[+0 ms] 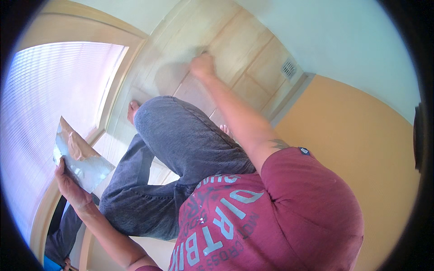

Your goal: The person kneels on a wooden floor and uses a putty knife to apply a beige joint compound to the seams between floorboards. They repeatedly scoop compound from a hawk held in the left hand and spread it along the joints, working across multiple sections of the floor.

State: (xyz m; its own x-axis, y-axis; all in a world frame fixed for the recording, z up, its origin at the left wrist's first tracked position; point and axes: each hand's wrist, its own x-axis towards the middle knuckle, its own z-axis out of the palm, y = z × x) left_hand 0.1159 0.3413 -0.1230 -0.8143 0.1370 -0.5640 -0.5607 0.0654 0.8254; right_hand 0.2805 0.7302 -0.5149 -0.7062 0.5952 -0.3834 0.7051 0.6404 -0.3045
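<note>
My left hand (73, 189) grips the lower edge of a flat, shiny silver sheet (86, 168), with the thumb over its face. A pinkish-brown patch shows on the sheet; I cannot tell whether it is a smear or a reflection. My right arm stretches forward, and my right hand (203, 66) is closed low over the tiled floor (235, 54), near a joint between tiles. Something small and dark shows at its fingertips, too little of it to name. The hand's shadow falls to its left.
A wooden-framed door (120, 74) with ribbed translucent glass stands at the left. A floor drain grate (288, 68) lies near the right wall, beside an orange-tan surface (352, 149). My bent knees (176, 117) and bare feet are between my arms. Dark trousered legs (63, 237) show at lower left.
</note>
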